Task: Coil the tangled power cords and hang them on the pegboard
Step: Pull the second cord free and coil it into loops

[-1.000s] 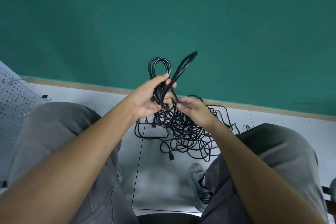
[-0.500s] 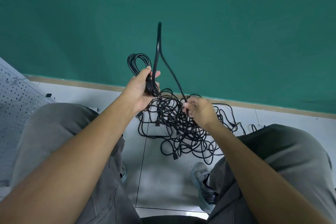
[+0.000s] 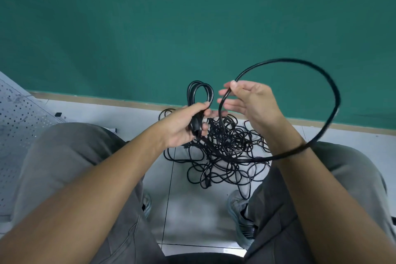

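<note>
My left hand (image 3: 182, 125) grips a small coil of black power cord (image 3: 200, 94), its loops standing up above my fist. My right hand (image 3: 250, 103) is raised beside it and pinches the same cord between thumb and fingers. From there a wide loop (image 3: 321, 75) sweeps out to the right and back under my right wrist. A tangled pile of black cords (image 3: 222, 152) lies on the floor between my knees. The white pegboard (image 3: 15, 126) leans at the left edge.
I sit facing a green wall (image 3: 192, 17) with a tan baseboard (image 3: 107, 99). My grey-trousered legs (image 3: 70, 167) flank the pile, with my shoes (image 3: 240, 216) on the white floor tiles (image 3: 192, 210). A small dark object (image 3: 58, 114) lies by the pegboard.
My right hand has risen from the pile and swung a length of cord out into a wide loop on the right. My left hand still holds the coil, slightly lower.
</note>
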Motion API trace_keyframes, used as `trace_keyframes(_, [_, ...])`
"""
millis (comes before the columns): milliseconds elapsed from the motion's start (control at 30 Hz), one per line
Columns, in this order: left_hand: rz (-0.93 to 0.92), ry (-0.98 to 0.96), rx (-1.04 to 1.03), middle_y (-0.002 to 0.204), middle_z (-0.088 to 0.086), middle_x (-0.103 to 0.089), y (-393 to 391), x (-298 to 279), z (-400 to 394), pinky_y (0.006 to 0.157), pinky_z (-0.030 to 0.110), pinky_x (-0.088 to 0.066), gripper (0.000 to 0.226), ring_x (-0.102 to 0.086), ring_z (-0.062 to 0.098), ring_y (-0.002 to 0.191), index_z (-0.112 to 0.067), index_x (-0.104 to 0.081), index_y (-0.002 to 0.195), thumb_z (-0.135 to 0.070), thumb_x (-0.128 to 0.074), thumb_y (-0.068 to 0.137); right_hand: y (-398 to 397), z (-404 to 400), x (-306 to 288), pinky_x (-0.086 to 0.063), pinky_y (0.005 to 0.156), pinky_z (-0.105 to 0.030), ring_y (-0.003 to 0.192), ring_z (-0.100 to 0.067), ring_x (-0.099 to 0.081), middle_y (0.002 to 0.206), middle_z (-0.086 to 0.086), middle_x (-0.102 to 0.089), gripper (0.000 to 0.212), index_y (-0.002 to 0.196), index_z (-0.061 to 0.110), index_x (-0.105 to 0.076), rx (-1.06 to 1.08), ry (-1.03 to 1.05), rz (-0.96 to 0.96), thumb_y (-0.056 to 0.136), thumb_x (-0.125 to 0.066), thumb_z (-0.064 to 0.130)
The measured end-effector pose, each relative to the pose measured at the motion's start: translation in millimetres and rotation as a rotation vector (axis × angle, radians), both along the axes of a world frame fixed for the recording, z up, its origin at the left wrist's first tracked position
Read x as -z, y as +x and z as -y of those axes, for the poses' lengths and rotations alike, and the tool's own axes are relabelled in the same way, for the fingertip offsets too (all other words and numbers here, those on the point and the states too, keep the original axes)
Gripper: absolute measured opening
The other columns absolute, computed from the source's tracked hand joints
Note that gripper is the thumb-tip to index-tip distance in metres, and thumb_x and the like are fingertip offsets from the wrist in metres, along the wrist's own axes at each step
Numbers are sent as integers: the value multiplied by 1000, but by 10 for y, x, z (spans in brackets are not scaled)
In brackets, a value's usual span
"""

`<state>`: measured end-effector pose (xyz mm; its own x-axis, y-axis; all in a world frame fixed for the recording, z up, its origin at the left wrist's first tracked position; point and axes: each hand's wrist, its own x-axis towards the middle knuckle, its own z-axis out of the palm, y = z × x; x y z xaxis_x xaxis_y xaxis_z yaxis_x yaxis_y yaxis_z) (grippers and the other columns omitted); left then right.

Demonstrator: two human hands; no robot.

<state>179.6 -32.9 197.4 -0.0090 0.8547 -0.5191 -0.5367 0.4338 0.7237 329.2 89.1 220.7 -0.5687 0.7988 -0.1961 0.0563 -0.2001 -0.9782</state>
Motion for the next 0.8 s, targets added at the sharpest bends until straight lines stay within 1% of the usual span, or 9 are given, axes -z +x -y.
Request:
trace_keyframes(167, [-51,32,46,96,-2,-71,47,20,4,55,21,-43,32,-45,10,58,-18,-54,78,-33,-53,106,-1,-17,169,-59,72,-22,78,-17,-76,100,-7,-78,20,109,4,-71,-37,-81,-21,104,-58,18])
trace_keyframes(233, [-22,32,16,94,0,-68,38,32,0,53,20,-43,31,-46,9,55,-18,-57,78,-33,-55,105,-11,-35,220,-59,74,-20,78,-12,-74,101,-6,-77,20,109,6,-72,-61,-90,-47,104,-58,20])
trace_keyframes(367, [74,72,-59,88,1,-63,-23,-5,-16,50,19,-41,30,-43,9,52,-17,-57,78,-31,-54,105,-6,-61,361,-59,86,-29,97,-23,-74,110,-14,-73,35,114,4,-70,-124,-95,-54,105,-53,34])
trace_keyframes(467, [109,112,-129,87,2,-66,-103,-48,-43,50,20,-40,31,-42,9,51,-17,-59,75,-31,-56,103,8,-48,506,-53,103,-37,115,-20,-69,119,-7,-75,40,125,9,-67,-272,-18,103,108,-46,39])
trace_keyframes(533, [127,133,-176,87,2,-67,-147,-86,-49,49,19,-39,32,-42,8,49,-17,-58,74,-31,-56,103,1,-15,655,-48,102,-26,113,-6,-66,119,7,-73,34,129,16,-67,-420,86,331,108,-49,36])
trace_keyframes(567, [135,142,-192,87,2,-68,-166,-103,-46,49,19,-38,32,-41,8,48,-17,-57,75,-31,-55,103,-9,17,728,-46,100,-23,110,-2,-65,118,11,-71,31,131,17,-66,-507,125,426,106,-54,31])
trace_keyframes(633, [145,151,-211,88,1,-68,-202,-117,-32,49,19,-38,32,-40,8,48,-18,-57,74,-31,-55,103,-34,35,971,-47,103,-29,108,-7,-64,118,6,-69,30,131,10,-64,-601,219,532,101,-62,14])
trace_keyframes(733, [130,153,-242,95,1,-71,-251,-98,-25,51,20,-40,33,-39,8,51,-19,-58,74,-31,-55,104,-66,56,1173,-51,98,-38,97,-20,-68,104,-7,-73,16,111,4,-72,-532,460,679,99,-62,8])
trace_keyframes(800, [99,164,-282,111,0,-74,-296,-91,-38,52,20,-41,31,-36,8,51,-20,-56,76,-30,-54,105,-87,65,1191,-53,98,-43,98,-25,-70,101,-10,-75,13,96,10,-75,-445,455,689,99,-62,9])
